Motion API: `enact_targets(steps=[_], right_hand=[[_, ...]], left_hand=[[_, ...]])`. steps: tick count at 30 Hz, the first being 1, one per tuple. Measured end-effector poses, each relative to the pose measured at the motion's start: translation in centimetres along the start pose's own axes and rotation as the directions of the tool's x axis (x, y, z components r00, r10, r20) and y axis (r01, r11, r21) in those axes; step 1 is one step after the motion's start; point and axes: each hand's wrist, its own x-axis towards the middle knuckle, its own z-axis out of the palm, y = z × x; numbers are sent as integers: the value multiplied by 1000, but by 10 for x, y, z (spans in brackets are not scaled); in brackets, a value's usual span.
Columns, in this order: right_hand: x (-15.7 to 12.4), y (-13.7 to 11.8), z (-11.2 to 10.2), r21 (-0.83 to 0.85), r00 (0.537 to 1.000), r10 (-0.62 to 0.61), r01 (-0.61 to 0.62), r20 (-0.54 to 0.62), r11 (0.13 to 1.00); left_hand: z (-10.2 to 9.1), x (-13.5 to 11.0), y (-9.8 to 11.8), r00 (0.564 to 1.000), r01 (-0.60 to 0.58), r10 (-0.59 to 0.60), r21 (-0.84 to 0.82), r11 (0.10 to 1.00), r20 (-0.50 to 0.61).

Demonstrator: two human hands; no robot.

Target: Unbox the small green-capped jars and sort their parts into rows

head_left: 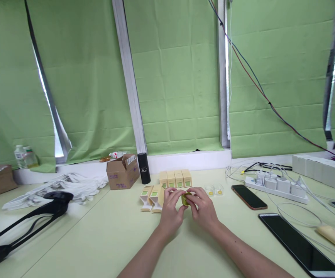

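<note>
Both my hands meet at the middle of the pale green table (104, 239). My left hand (171, 206) and my right hand (203, 206) pinch a small yellow-green object (185, 198) between their fingertips. Just behind them stands a row of several small cream boxes with green labels (175, 178). Two open, flattened cream boxes (151, 197) lie to the left of my left hand. Two tiny clear cases with yellow contents (214, 189) sit to the right of the row.
A brown cardboard box (123, 172) and a black cylinder (143, 168) stand at the back. A phone (249, 197), a tablet (299, 243) and a power strip with chargers (277, 185) lie right. A black strap device (25, 220) and white bags (69, 185) lie left.
</note>
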Motion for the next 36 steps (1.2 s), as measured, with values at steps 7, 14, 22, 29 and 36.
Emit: enact_targets(steps=[7, 14, 22, 29, 36], right_hand=[[2, -5, -4, -190, 997, -50, 40, -51, 981], [2, -2, -1, -214, 995, -56, 38, -79, 976], [4, -4, -3, -221, 992, -96, 77, -78, 972], [4, -5, -3, -216, 993, -100, 86, -55, 973], [5, -6, -4, -234, 985, -160, 140, -71, 962]], left_hand=[[1, 0, -1, 997, -73, 73, 66, 995, -2], [0, -1, -1, 995, -95, 94, 97, 991, 18], [1, -1, 2, 995, -94, 96, 101, 990, -15], [0, -1, 5, 995, -87, 92, 113, 990, -37], [1, -1, 1, 997, -60, 66, 113, 992, -50]])
